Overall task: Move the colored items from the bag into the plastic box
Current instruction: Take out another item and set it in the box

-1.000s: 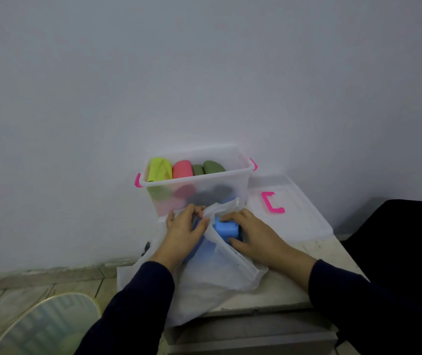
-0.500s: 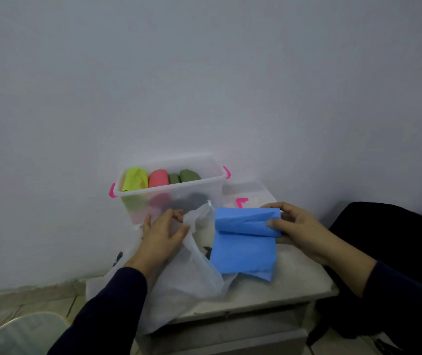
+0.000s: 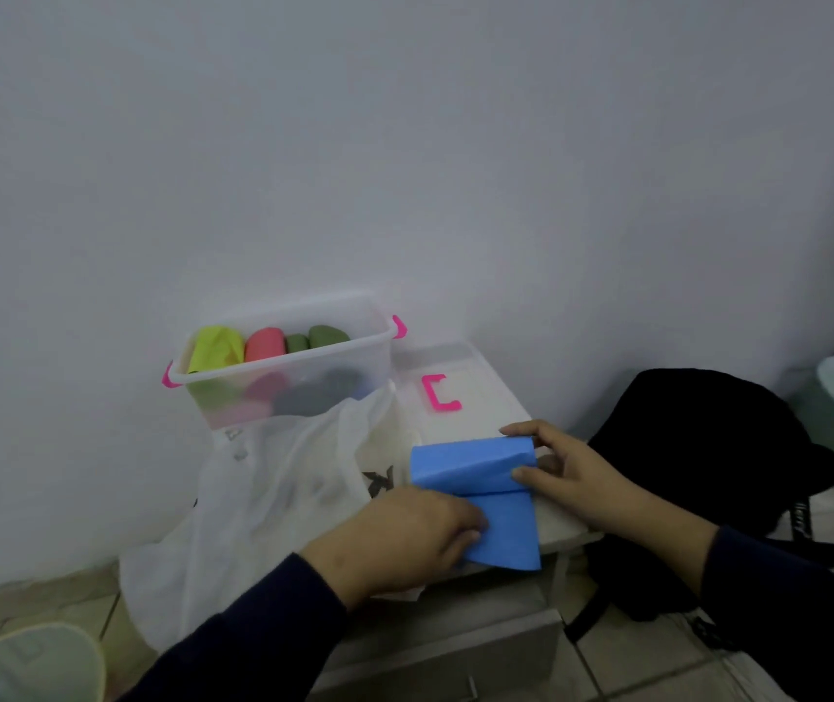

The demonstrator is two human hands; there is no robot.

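A half-unrolled blue sheet (image 3: pixel 475 478) lies on the small white cabinet top, right of the crumpled white bag (image 3: pixel 273 488). My right hand (image 3: pixel 577 473) grips the rolled end of the blue sheet. My left hand (image 3: pixel 414 534) pinches the hanging lower edge of the same sheet. Behind the bag stands the clear plastic box (image 3: pixel 354 362) with pink latches. It holds a yellow-green roll (image 3: pixel 217 347), a pink roll (image 3: pixel 264 344) and green rolls (image 3: pixel 326 336).
The box lid (image 3: pixel 475 392) with a pink clip lies right of the box. A black backpack (image 3: pixel 708 468) sits on the floor at right, against the cabinet. A round glass surface (image 3: pixel 19 666) shows at lower left. The wall is close behind.
My right hand pulled the blue roll out of the bag and it unrolled. My left hand left the bag's opening and took the sheet's lower edge. The bag has slumped.
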